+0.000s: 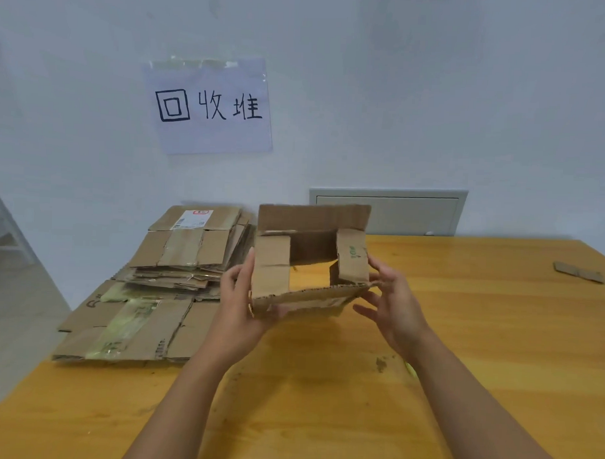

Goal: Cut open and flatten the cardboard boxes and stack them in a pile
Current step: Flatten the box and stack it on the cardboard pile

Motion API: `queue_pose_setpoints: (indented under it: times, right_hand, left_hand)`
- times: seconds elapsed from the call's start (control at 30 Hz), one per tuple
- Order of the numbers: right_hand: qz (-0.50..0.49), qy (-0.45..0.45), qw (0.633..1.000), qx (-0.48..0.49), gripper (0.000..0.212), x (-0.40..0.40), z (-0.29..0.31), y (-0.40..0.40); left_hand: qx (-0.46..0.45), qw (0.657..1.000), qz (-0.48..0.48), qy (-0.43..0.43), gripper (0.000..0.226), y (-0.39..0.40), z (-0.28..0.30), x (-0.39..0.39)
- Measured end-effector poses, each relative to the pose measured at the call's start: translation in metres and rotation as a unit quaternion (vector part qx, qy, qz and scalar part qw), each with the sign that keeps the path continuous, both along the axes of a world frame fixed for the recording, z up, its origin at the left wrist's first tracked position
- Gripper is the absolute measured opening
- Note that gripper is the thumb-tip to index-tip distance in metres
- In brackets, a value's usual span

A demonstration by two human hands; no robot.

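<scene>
A small brown cardboard box (310, 260) is held above the wooden table (462, 338), open at both ends so the table shows through it. Its far flap stands up and two side flaps fold inward. My left hand (240, 306) grips the box's left wall and bottom corner, fingers curled under it. My right hand (391, 301) is at the box's right side with fingers spread, fingertips touching the right flap and lower edge. A pile of flattened cardboard boxes (162, 286) lies on the table's left part.
A paper sign (209, 104) with handwritten characters is taped on the white wall above the pile. A white wall panel (397, 212) sits behind the table. A small cardboard scrap (579, 272) lies at the far right. Crumbs (380, 364) dot the table near my right forearm.
</scene>
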State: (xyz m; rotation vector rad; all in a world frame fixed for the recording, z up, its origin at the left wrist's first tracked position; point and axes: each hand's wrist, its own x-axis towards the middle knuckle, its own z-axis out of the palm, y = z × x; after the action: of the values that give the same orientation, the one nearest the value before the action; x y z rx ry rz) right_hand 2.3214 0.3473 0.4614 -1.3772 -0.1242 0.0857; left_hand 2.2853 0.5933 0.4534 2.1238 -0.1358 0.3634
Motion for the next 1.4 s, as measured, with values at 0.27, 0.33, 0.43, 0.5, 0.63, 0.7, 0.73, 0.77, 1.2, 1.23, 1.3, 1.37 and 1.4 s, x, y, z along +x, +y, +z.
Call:
queue_pose_setpoints:
  times: [0.27,0.33,0.43,0.5,0.63,0.7,0.73,0.77,1.2,1.23,1.3,1.37,1.4]
  right_hand:
    - [-0.021,-0.006,0.997,-0.078,0.056,0.0,-0.004,-0.007]
    - [-0.038,-0.019,0.99,-0.133,0.055,0.002,-0.002,-0.007]
    - [-0.02,-0.03,0.985,-0.166,0.062,0.002,0.002,-0.006]
    - [-0.012,-0.039,0.98,-0.193,0.067,0.002,0.005,-0.004]
    - [-0.056,-0.059,0.967,-0.241,0.074,0.005,0.008,0.002]
    - [-0.092,-0.075,0.956,-0.268,0.071,0.006,0.009,0.004]
    - [-0.101,-0.076,0.955,-0.267,0.068,0.006,0.01,0.005]
    - [-0.1,-0.069,0.958,-0.261,0.064,0.006,0.01,0.004]
    - [0.052,0.044,0.975,0.21,0.055,0.007,0.0,-0.009]
    - [0.057,0.045,0.977,0.201,0.053,0.007,0.001,-0.01]
    - [0.056,0.059,0.983,0.167,0.059,0.005,0.003,-0.01]
    - [0.048,0.086,0.988,0.122,0.07,0.005,0.006,-0.009]
    - [0.043,0.101,0.989,0.101,0.069,0.006,0.007,-0.009]
  left_hand:
    - [-0.202,0.973,-0.047,0.102,0.103,-0.005,0.008,-0.004]
    - [-0.21,0.97,-0.048,0.111,0.088,-0.008,0.015,-0.007]
    - [-0.176,0.977,-0.008,0.121,0.081,-0.013,0.017,-0.011]
    - [-0.135,0.985,0.008,0.107,0.088,-0.015,0.016,-0.006]
    - [-0.078,0.993,0.038,0.076,0.09,-0.023,0.014,-0.002]
    - [-0.065,0.996,0.034,0.059,0.088,-0.025,0.015,-0.001]
    - [-0.068,0.996,0.027,0.056,0.088,-0.026,0.016,-0.001]
    - [-0.075,0.995,0.016,0.055,0.089,-0.025,0.016,0.0]
    - [-0.203,0.973,-0.044,0.096,0.071,-0.007,0.025,0.001]
    - [-0.168,0.981,-0.034,0.087,0.08,-0.006,0.023,0.002]
    - [-0.092,0.993,0.001,0.075,0.09,-0.004,0.022,0.003]
    - [-0.042,0.997,0.02,0.054,0.087,-0.006,0.022,0.002]
    - [-0.025,0.999,0.018,0.042,0.085,-0.007,0.023,0.001]
